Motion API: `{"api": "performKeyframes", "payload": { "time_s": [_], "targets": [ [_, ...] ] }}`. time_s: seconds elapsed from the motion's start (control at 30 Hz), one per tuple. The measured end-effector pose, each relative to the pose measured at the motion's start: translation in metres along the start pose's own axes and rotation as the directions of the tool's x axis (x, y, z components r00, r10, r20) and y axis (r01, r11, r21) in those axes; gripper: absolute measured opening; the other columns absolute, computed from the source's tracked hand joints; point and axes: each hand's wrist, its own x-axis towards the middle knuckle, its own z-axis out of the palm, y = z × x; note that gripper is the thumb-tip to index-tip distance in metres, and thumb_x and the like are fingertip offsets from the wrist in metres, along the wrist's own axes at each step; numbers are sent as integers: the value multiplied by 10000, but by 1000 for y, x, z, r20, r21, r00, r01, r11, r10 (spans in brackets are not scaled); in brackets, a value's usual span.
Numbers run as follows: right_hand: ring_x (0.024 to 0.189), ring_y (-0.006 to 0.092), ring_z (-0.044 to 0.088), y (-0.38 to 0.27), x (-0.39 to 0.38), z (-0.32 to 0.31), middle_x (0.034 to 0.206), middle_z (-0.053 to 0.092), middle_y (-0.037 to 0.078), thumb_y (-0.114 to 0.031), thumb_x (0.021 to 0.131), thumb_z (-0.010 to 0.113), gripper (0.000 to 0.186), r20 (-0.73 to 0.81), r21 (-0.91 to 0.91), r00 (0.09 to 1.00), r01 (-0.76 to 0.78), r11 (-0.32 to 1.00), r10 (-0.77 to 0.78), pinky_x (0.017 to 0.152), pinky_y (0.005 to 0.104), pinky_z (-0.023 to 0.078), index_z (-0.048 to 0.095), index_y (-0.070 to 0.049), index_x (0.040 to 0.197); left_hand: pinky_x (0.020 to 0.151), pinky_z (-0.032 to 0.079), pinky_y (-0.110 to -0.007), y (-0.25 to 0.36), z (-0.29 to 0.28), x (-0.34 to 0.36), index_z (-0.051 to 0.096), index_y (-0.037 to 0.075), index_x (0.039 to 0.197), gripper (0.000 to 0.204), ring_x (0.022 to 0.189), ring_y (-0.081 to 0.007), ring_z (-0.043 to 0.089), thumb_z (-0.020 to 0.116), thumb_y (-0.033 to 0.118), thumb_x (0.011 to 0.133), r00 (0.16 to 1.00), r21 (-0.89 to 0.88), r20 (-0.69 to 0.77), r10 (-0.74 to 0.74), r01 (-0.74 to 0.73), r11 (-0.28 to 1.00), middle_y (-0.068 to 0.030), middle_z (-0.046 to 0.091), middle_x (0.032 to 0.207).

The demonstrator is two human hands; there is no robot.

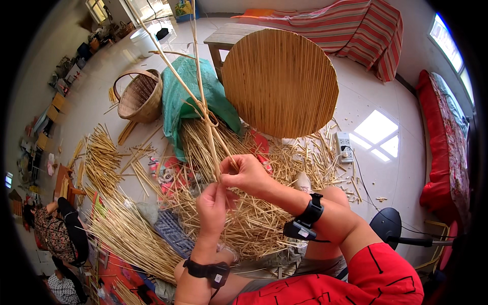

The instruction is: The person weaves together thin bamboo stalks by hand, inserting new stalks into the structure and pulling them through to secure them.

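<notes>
Straw-coloured stalks (206,114), dry and thin, pinched at their lower ends. Grip: left hand (211,206) closed thumb to finger, right hand (248,175) likewise just beside it and a little higher; fingertips nearly meet. Which stalk sits under which thumb: cannot tell, fingers overlap.

Above the grip, the stems cross, with frayed leaf bits at the crossing, then spread apart, long and unsupported. Judgement: such stems likely split if bent sharply, so a light, firm pinch close to the part being worked suits, with one hand steadying while the other moves. Peeling along the stem should go gentler than tugging across it.

Beneath the grip, a broad heap of short cut pieces (249,223). Just beyond, stalks spill from a green sack (195,84); the tall tips reach over it, and probably need room to swing clear. Below left of the grip, a bundle of long stems (134,234). Farther, up and right, a round slatted panel (279,81) before the bench (231,34).
</notes>
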Motion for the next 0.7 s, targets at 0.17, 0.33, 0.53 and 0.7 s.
{"api": "performKeyframes", "payload": {
  "time_s": [0.17,0.33,0.53,0.7],
  "targets": [
    [603,38,521,-3,-1,2,691,598,-1,9,736,635,84,-12,15,1000,-23,1000,23,548,194,433,604,18,813,457,403,-189,5,2,-2,604,15,881,327,512,-51,528,461,289,990,1000,48,-7,3,-3,999,-53,653,674],
    [607,49,528,-3,-1,0,709,597,10,-8,742,644,100,27,119,997,-71,990,68,547,195,431,593,12,826,458,412,-194,9,-6,-2,589,10,949,334,499,-77,538,419,293,1002,992,-48,120,-39,45,998,-89,660,684],
    [633,72,550,-5,0,-6,759,605,26,-56,777,639,151,185,303,976,-169,938,116,576,214,446,578,14,897,476,432,-200,21,-15,-4,570,5,990,324,490,-109,535,393,277,1005,953,-337,254,-163,245,909,-134,646,689],
    [649,89,560,-2,2,-3,738,609,47,-85,783,627,155,118,215,991,-85,973,60,576,236,461,585,31,877,477,438,-204,10,-11,-1,568,14,992,310,499,-110,531,407,278,1001,970,-259,184,-158,203,944,-104,627,682]
  ]
}}
